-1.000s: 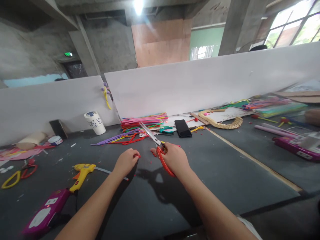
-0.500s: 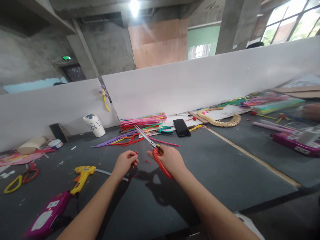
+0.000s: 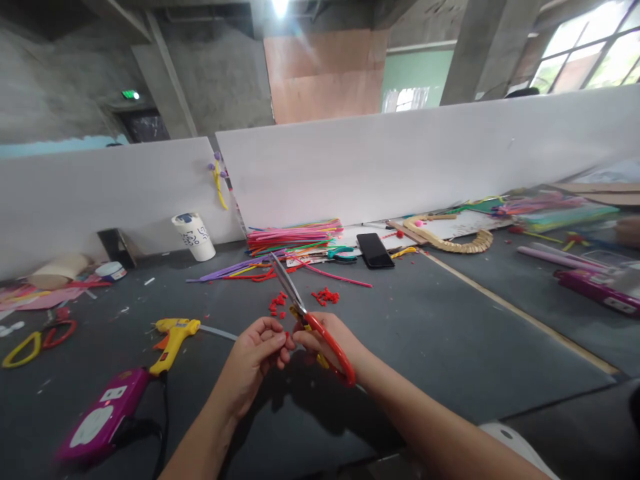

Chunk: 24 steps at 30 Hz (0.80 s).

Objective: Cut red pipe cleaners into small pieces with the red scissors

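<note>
My left hand (image 3: 257,350) is closed, with thumb and fingertips pinching a small red piece (image 3: 287,338) that looks like cut pipe cleaner. My right hand (image 3: 345,333) grips scissors (image 3: 291,288) with red and yellow handles, their blades together and pointing away from me. Both hands are close together above the dark table, fingertips nearly touching. Just beyond them lie two loose clusters of short red pieces, one on the left (image 3: 278,303) and one on the right (image 3: 326,296) of the blades.
Behind are a pile of coloured pipe cleaners (image 3: 295,238), teal pliers (image 3: 341,253) and a black phone (image 3: 375,251). To the left are a yellow glue gun (image 3: 173,343), a purple power strip (image 3: 107,417), a white cup (image 3: 194,237) and other scissors (image 3: 23,350). A white partition (image 3: 390,167) stands behind.
My hands have come together and nearer to me, the scissors moving with my right hand. The red clusters, earlier mostly hidden behind the hands, now show. The view has shifted slightly.
</note>
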Tool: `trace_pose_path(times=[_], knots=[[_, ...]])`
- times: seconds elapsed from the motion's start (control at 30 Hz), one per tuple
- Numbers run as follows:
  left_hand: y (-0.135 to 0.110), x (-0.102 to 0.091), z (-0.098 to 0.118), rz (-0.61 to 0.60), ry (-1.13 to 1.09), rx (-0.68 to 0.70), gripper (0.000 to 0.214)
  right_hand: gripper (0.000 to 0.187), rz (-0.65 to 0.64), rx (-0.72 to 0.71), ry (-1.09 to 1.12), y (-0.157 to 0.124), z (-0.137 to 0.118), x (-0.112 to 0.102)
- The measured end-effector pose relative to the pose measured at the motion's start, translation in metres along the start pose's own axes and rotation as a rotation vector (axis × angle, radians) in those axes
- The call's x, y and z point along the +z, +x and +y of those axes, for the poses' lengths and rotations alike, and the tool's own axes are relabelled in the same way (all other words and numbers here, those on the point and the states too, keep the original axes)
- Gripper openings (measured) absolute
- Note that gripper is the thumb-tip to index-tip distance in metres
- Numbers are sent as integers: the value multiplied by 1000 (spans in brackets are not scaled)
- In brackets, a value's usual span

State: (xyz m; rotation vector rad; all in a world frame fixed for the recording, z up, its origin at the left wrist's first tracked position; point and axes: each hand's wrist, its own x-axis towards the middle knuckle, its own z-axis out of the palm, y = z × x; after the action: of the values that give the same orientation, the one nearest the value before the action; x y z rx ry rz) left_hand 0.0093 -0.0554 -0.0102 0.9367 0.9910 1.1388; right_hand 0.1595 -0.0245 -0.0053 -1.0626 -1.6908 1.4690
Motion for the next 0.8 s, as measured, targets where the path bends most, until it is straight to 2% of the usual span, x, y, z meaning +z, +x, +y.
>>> trace_pose_path(times=[0.27, 0.57, 0.73, 0.8], knots=[[-9, 4, 2, -79, 45, -14, 14, 12, -33, -48, 67, -8, -5, 4], [-11, 8, 3, -64, 74, -15, 16, 15, -30, -16, 39, -11, -7, 4], [-11, 9, 5, -5, 78, -11, 17, 18, 67, -19, 92, -10, -3, 3], [-10, 8, 5, 10, 74, -8, 18, 23, 56, -12, 109, -10, -3, 0]])
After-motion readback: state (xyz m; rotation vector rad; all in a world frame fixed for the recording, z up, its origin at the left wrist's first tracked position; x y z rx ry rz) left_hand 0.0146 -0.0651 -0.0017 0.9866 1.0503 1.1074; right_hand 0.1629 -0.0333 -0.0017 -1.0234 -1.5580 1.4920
